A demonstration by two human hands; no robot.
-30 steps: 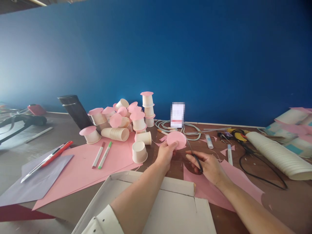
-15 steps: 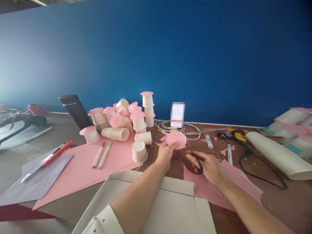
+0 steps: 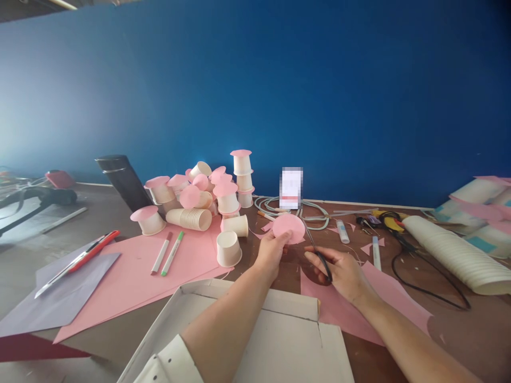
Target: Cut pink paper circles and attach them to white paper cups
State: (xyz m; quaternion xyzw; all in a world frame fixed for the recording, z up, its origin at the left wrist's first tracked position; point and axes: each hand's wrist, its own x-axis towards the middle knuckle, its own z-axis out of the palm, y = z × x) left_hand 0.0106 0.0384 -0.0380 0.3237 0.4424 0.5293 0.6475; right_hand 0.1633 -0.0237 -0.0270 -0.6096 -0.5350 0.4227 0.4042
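Between thumb and fingers, my left hand (image 3: 272,254) pinches a round pink paper disc (image 3: 288,227) in the middle of the view. My right hand (image 3: 340,270) is closed around the black handle of a pair of scissors (image 3: 321,261). The blades point up and left, close to the disc's right edge; whether they touch it I cannot tell. Pink paper scraps (image 3: 266,227) lie behind the disc. Under my right hand is a larger sheet of pink paper (image 3: 367,314). An open white box lid (image 3: 291,340) sits below my left forearm.
White paper cups (image 3: 228,250), several topped with pink discs, crowd the left of the table. Markers (image 3: 172,254) and a red utility knife (image 3: 93,249) lie on paper sheets. A long cup stack (image 3: 459,255), a glue stick (image 3: 342,232) and a black cable (image 3: 429,298) are at right.
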